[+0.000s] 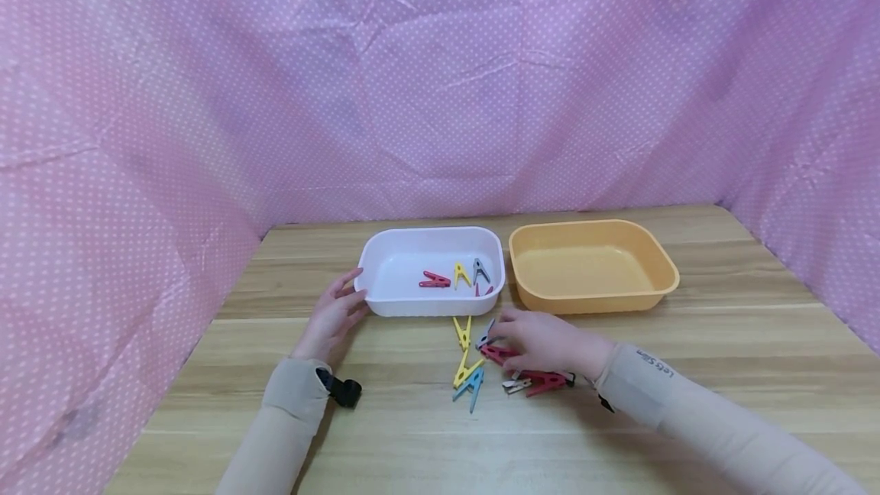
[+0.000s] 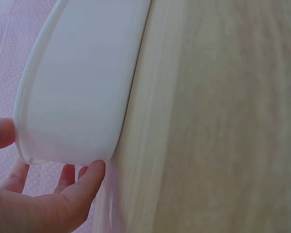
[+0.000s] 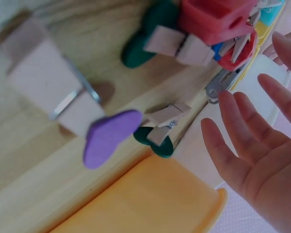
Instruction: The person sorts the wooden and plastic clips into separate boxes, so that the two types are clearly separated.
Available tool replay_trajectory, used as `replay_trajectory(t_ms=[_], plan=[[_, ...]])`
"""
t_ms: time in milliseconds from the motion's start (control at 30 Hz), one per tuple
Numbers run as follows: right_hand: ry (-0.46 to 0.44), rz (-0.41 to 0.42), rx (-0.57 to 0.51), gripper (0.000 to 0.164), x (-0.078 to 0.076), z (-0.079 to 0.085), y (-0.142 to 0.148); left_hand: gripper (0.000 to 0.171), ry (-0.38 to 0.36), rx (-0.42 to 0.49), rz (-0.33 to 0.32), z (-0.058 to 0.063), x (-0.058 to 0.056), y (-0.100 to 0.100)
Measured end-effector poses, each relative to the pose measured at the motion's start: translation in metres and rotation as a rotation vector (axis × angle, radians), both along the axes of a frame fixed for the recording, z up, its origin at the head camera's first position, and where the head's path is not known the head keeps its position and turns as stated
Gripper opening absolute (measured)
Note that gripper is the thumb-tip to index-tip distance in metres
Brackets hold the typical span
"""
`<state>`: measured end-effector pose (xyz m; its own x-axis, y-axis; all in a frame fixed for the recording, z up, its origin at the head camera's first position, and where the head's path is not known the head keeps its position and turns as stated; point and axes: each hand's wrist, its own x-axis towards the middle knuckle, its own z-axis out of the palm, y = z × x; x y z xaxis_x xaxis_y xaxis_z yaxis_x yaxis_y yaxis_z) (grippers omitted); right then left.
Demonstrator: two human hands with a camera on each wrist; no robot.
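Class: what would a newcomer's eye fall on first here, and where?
Probably the pink dotted cloth behind the table. Next, the orange tub, right of the white tub; then colourful clothespins, some inside the white tub, others in front, by the right hand.

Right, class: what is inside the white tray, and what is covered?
Inside the white tray: a red clothespin, a yellow clothespin, a grey clothespin and two red tips. The near wall hides what lies below those tips and close behind it.
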<state>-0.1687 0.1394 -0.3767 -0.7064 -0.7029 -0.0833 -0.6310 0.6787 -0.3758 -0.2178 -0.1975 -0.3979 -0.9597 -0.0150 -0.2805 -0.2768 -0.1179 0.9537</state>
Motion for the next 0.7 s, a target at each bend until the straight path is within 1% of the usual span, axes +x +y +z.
replay_trajectory(t_ms=[133, 333, 700], plan=[[-0.016, -0.011, 0.018, 0.037, -0.0009, -0.0035, -0.0013, 0.055, 0.007, -0.018, -0.017, 0.0011, 0.0020, 0.0002], [0.001, -0.003, 0.032, 0.035, -0.0011, -0.0068, -0.0025, 0.055, 0.005, -0.010, -0.011, 0.0014, 0.0032, 0.0006], [-0.006, -0.004, 0.054, 0.036, 0.0014, -0.0059, -0.0054, 0.055, 0.010, -0.007, -0.019, 0.0017, 0.0033, 0.0001]])
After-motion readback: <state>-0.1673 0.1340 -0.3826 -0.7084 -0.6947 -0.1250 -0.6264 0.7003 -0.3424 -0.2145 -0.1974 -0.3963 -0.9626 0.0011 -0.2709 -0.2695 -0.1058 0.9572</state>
